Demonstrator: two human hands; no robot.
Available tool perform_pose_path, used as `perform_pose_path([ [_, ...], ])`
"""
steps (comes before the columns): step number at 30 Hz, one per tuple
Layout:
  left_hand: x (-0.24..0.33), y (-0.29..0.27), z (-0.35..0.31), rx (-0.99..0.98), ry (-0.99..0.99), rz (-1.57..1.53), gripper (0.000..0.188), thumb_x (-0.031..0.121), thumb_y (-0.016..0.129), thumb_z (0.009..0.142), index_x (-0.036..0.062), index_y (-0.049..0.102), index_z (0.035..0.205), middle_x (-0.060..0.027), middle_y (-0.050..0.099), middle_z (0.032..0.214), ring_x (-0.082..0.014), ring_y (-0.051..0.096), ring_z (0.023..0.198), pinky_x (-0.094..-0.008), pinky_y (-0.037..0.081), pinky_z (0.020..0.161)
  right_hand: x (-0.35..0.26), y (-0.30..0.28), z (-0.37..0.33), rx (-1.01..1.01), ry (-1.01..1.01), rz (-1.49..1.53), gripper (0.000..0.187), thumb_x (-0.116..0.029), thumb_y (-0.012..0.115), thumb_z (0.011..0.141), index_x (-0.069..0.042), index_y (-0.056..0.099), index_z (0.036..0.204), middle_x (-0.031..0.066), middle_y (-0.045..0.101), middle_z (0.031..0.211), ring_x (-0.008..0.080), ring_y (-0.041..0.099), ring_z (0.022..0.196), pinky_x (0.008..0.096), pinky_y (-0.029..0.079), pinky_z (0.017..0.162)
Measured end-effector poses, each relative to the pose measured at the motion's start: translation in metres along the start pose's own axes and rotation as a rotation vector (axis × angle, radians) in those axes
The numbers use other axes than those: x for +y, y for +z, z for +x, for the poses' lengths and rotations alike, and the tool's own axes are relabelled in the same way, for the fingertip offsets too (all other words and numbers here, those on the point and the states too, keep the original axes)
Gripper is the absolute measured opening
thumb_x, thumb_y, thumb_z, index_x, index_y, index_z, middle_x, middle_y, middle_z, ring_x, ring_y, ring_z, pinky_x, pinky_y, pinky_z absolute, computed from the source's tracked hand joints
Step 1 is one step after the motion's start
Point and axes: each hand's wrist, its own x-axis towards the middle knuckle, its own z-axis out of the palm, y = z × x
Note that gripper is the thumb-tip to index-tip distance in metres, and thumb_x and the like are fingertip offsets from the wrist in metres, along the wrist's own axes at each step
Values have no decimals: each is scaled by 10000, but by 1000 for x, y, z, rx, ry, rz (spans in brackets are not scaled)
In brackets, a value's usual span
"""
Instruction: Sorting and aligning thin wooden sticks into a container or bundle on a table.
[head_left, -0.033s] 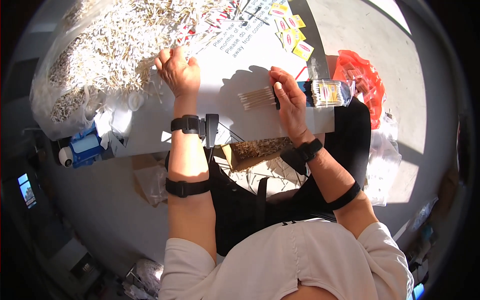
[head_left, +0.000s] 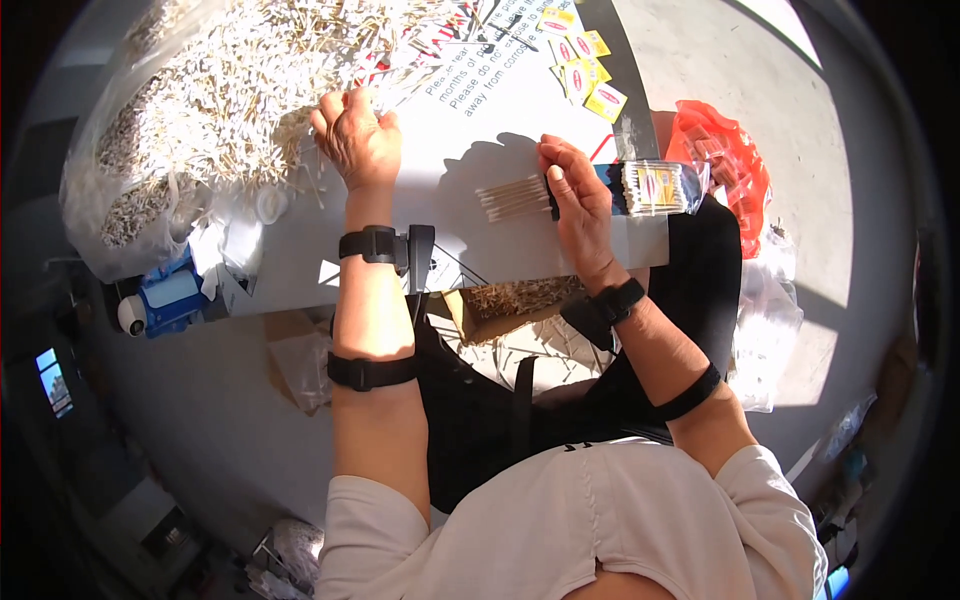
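A large heap of loose cotton swabs spills from a clear plastic bag across the far left of the table. My left hand is at the heap's right edge, fingers bent and fingertips turned away from view. A short row of cotton swabs lies side by side, its right ends reaching my right hand. That hand has its thumb and fingers curled close together; whatever is between them is hidden. Just right of it is a clear packet of swabs with a yellow-and-red label, over a dark blue surface.
Several yellow label cards lie at the table's far right. A red plastic bag of small packets stands beyond the right edge. A blue-and-white container is at the left corner. Below the front edge, a cardboard box holds swabs.
My left forearm has shifted very slightly to the left. The right hand and the swabs by it look the same.
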Motion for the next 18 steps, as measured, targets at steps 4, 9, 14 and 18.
perform_pose_path([
  [4,8,14,9,-56,-8,59,296,181,743,670,208,631,942,-34,506,1050,-295,452,1069,-470,385,860,-3,1,-1,0,32,16,259,-69,485,984,32,546,1215,91,514,1303,142,494,1181,247,386,1011],
  [9,11,17,6,40,146,-32,181,129,714,696,199,644,848,-26,516,995,-292,447,1049,-462,355,838,-1,3,1,-1,-2,5,239,-63,516,965,34,543,1182,104,509,1264,155,505,1149,255,409,977],
  [14,33,4,-19,-27,240,-154,171,97,709,690,155,638,834,-28,529,1029,-303,439,1053,-466,324,856,-2,4,8,29,27,59,234,-48,536,954,20,566,1176,69,539,1241,128,515,1129,246,412,976],
  [18,38,-7,-36,-14,227,-200,322,66,729,660,105,631,964,-61,519,1149,-317,419,1124,-491,300,923,-22,9,40,-112,3,-535,335,-81,666,844,-27,586,1164,102,566,1161,214,560,1077,286,449,934],
])
